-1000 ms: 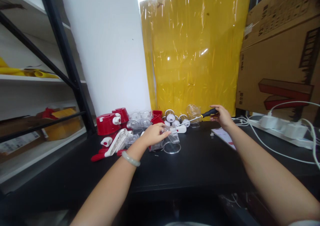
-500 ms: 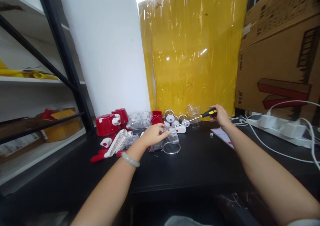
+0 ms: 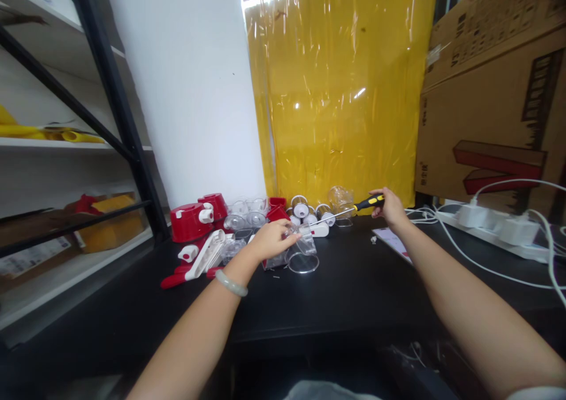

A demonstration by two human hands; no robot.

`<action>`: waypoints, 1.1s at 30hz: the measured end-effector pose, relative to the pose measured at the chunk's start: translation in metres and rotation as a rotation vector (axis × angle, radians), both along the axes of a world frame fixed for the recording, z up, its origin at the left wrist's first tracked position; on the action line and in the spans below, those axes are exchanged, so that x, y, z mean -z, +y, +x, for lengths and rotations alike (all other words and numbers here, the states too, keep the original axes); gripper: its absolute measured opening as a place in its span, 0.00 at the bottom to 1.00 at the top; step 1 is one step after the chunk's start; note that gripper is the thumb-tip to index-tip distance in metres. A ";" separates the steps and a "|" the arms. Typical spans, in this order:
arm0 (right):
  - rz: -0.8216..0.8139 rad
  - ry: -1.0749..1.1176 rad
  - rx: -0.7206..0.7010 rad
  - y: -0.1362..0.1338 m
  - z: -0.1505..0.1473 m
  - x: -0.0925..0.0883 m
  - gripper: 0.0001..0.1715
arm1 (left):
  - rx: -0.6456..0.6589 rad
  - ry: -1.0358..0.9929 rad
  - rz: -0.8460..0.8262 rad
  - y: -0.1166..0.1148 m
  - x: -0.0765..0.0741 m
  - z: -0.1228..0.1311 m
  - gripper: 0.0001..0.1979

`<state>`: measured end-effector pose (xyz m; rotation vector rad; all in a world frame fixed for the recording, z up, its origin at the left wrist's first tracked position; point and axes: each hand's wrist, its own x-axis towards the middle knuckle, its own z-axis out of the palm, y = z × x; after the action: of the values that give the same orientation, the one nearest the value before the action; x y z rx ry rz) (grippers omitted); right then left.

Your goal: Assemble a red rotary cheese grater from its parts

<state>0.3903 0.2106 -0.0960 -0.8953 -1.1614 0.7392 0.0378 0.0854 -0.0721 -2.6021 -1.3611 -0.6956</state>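
My left hand is closed around the upper end of a clear plastic cup-like container, which lies tipped with its round rim on the black table. With my right hand I grip the black and yellow handle of a screwdriver. Its long metal shaft slants down to the left, and the tip meets the clear container beside my left fingers. Exactly what the tip touches is too small to tell. Behind the shaft are several white-ended metallic cylinders and a white part with a red mark.
Red housings, a white and red handle-like part and clear plastic parts crowd the left. At the right are a phone-like slab, a white power strip with cables and a large cardboard box.
Both hands keep their holds. The screwdriver and my right hand have shifted very slightly; the clear container stays in place.
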 end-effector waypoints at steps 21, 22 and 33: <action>0.064 -0.075 0.057 -0.004 0.000 -0.002 0.42 | 0.005 -0.011 -0.004 0.001 0.001 -0.001 0.25; 0.070 -0.077 0.060 -0.003 0.000 -0.001 0.42 | 0.005 -0.012 -0.004 0.001 0.001 -0.001 0.25; 0.083 -0.070 0.074 -0.001 0.001 0.000 0.42 | 0.011 0.005 0.005 0.001 0.001 -0.001 0.26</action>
<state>0.3910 0.2097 -0.0961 -0.8955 -1.2061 0.5989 0.0372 0.0865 -0.0726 -2.6077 -1.3437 -0.6920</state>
